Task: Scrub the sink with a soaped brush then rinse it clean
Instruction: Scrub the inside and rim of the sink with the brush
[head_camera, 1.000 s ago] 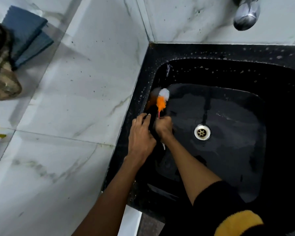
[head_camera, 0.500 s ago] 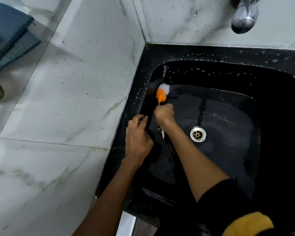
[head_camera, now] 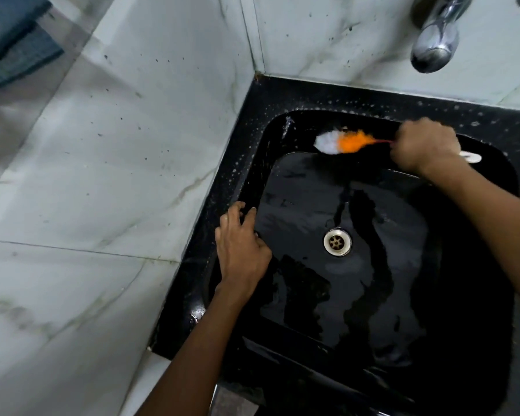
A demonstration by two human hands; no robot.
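Brush: your right hand (head_camera: 424,147) is wrapped tight on the brush (head_camera: 339,142), at the sink's (head_camera: 252,163) far wall.
Left hand (head_camera: 240,250): fingers lie loose on the sink's left rim, holds nothing.
Done: soap spots on rim, scrub prob. partway.
Left: rinse; tap (head_camera: 434,40) looks dry.

Grey-veined marble counter (head_camera: 102,175) left, specked dark; folded blue cloth (head_camera: 9,43) at far-left corner; marble wall (head_camera: 327,34) behind.
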